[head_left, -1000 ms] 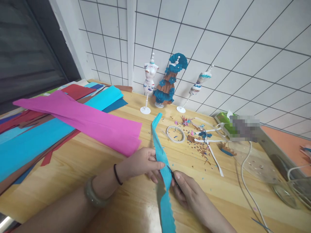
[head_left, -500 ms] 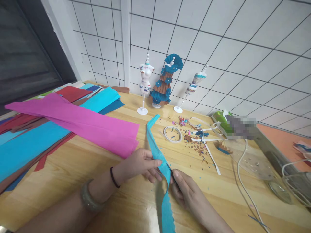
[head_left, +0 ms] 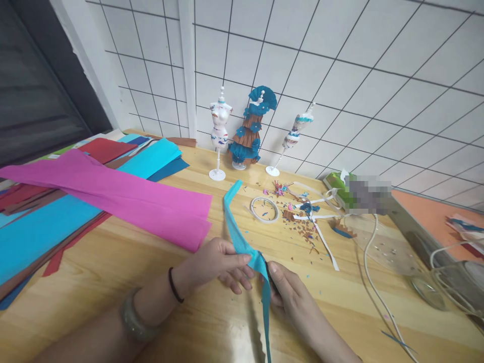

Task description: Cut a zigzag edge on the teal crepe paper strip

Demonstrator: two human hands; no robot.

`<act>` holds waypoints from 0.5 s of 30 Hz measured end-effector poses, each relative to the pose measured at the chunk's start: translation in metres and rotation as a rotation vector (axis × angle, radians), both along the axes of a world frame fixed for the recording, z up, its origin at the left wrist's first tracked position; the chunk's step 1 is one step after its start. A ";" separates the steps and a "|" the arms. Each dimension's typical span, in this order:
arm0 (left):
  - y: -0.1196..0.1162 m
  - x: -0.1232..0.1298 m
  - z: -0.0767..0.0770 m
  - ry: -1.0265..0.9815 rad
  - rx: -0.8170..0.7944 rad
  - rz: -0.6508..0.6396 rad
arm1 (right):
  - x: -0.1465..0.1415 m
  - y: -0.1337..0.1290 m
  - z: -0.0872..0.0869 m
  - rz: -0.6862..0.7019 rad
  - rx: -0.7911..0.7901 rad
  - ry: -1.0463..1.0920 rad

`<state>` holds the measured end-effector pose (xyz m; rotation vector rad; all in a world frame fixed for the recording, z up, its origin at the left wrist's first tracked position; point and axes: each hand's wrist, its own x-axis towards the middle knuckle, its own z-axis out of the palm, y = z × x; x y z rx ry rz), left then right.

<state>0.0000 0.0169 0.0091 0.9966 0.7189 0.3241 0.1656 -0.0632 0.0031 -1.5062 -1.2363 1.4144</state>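
A long turquoise crepe paper strip [head_left: 235, 227] runs from the table's middle toward me, its lower end hanging twisted and narrow. My left hand [head_left: 229, 264] pinches the strip between thumb and fingers, the other fingers loosely spread below. My right hand [head_left: 291, 292] is closed around black-handled scissors [head_left: 271, 277]. Their blades are mostly hidden by the strip, at its right edge close to my left fingertips. A scalloped shadow falls on the wood under the hanging end.
Magenta paper [head_left: 151, 201] lies over stacked coloured sheets [head_left: 49, 237] at left. Two bare dress forms [head_left: 221, 121] [head_left: 297, 133] flank one in a paper dress [head_left: 251, 131] by the wall. A tape roll [head_left: 278, 212], paper scraps [head_left: 308, 229] and a white cable [head_left: 372, 277] lie at right.
The strip's lower part has twisted edge-on and now hangs narrower. Near my left fingers the paper has bunched slightly. Both hands keep their holds, and the view has shifted a little.
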 end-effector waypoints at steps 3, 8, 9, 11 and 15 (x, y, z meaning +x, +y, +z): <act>0.000 0.000 -0.002 -0.008 0.013 0.026 | 0.001 0.000 0.001 0.007 0.008 0.001; 0.000 -0.001 -0.002 -0.030 0.045 0.077 | 0.002 -0.002 0.001 0.063 0.035 -0.012; 0.000 0.000 -0.002 -0.028 0.048 0.086 | 0.002 -0.002 0.001 0.071 0.034 -0.013; 0.000 0.000 -0.001 -0.027 0.050 0.089 | 0.002 -0.003 0.000 0.079 0.023 -0.015; 0.000 0.001 0.001 -0.030 0.050 0.072 | 0.001 -0.003 0.000 0.090 0.026 -0.014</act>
